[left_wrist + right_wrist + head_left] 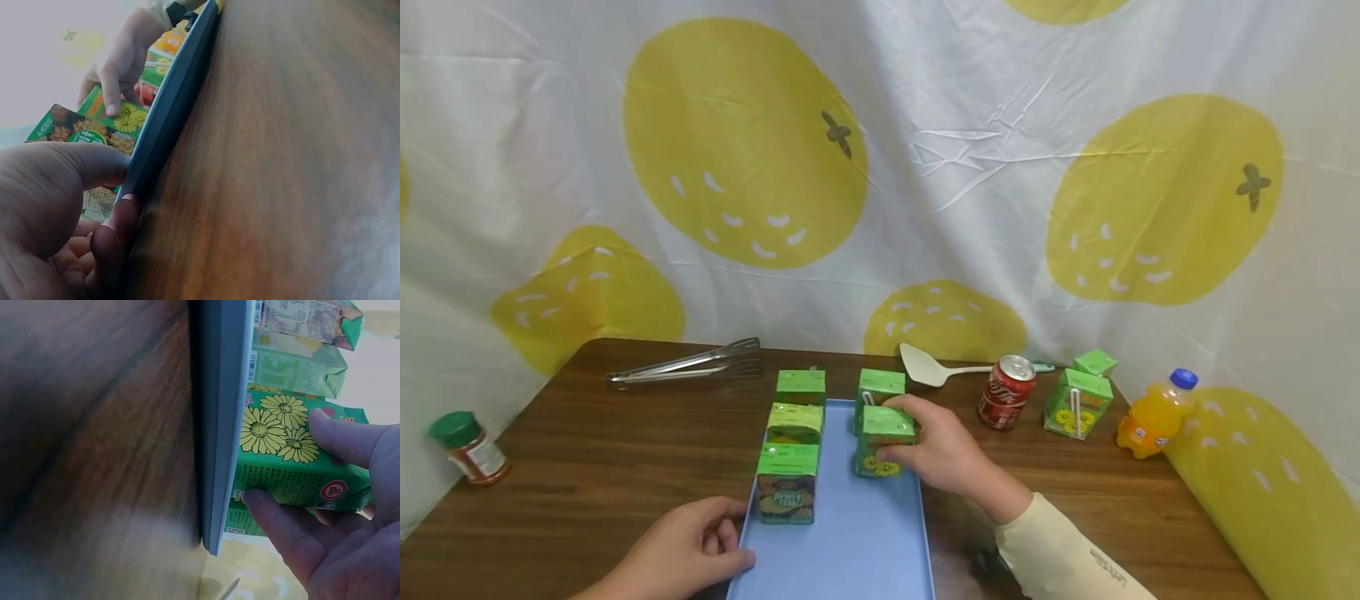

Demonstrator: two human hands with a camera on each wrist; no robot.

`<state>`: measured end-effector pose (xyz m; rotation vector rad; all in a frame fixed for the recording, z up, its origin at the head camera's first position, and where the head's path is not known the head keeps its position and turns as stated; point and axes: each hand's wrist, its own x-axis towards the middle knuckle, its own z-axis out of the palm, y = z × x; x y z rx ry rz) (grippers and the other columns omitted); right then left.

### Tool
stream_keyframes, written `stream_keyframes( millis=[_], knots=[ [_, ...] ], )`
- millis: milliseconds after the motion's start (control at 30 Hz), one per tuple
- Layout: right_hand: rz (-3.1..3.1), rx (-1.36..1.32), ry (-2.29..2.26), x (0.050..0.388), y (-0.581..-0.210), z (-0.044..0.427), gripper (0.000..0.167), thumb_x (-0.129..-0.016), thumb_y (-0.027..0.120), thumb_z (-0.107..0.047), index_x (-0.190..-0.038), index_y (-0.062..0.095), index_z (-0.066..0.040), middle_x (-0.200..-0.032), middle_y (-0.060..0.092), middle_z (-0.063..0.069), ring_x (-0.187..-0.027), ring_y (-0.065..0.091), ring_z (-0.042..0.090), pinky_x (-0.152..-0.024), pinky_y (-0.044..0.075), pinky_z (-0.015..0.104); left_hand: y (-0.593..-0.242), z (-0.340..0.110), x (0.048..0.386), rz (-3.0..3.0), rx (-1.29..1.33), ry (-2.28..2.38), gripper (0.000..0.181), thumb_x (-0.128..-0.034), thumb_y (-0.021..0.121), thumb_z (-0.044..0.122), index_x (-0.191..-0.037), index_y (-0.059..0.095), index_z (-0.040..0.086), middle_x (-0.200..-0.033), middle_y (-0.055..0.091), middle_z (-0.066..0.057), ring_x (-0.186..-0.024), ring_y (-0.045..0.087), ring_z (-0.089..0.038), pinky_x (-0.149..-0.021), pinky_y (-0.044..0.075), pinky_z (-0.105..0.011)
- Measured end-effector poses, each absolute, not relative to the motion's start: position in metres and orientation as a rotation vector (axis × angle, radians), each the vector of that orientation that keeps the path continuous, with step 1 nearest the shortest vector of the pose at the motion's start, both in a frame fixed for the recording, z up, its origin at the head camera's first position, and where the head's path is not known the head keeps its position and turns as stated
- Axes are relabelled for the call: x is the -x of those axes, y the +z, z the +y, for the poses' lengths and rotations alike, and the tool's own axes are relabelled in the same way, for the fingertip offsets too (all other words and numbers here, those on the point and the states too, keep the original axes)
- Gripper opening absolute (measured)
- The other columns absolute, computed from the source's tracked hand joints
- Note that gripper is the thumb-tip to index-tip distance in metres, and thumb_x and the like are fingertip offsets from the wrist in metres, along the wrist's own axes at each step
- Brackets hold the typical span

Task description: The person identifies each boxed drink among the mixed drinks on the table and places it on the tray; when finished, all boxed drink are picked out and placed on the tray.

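A blue tray [865, 542] lies on the wooden table, bearing two rows of green drink cartons. My right hand [946, 448] grips the front chrysanthemum drink carton [874, 458] of the right row, thumb on one side and fingers on the other. This carton stands on the tray, before another green carton [883, 382]. Along the tray's left side, three cartons stand in line, the nearest a brown-fronted carton [786, 497]. My left hand [681, 546] pinches the tray's left rim; in the left wrist view its thumb [103, 164] lies over the edge, with curled fingers against the outer side.
Right of the tray stand a red soda can [1006, 392], two more green cartons, one in front [1077, 404], and an orange drink bottle [1153, 415]. Behind lie metal tongs [688, 365] and a pale spatula [928, 367]. A green-capped spice jar [471, 450] is far left.
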<state>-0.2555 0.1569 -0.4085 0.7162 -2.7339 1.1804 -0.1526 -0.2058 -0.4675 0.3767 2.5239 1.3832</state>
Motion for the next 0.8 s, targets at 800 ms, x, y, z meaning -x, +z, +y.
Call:
stream_keyframes(
  millis=[800],
  knots=[
    [-2.739, -0.743, 1.090, 0.2563, -0.4117, 0.1601, 0.062, -0.085, 0.099, -0.014, -0.139, 0.070, -0.025, -0.112, 0.077, -0.003, -0.105, 0.070, 0.019, -0.092, 0.056, 0.049, -0.4650, -0.2051, 0.1522, 2.499, -0.361, 1.403, 0.057, -0.0936, 0.089, 0.021, -0.134, 0.067, -0.012, -0.087, 0.065, 0.001, -0.065, 0.057, -0.010, -0.057, 0.044, -0.026]
  ],
)
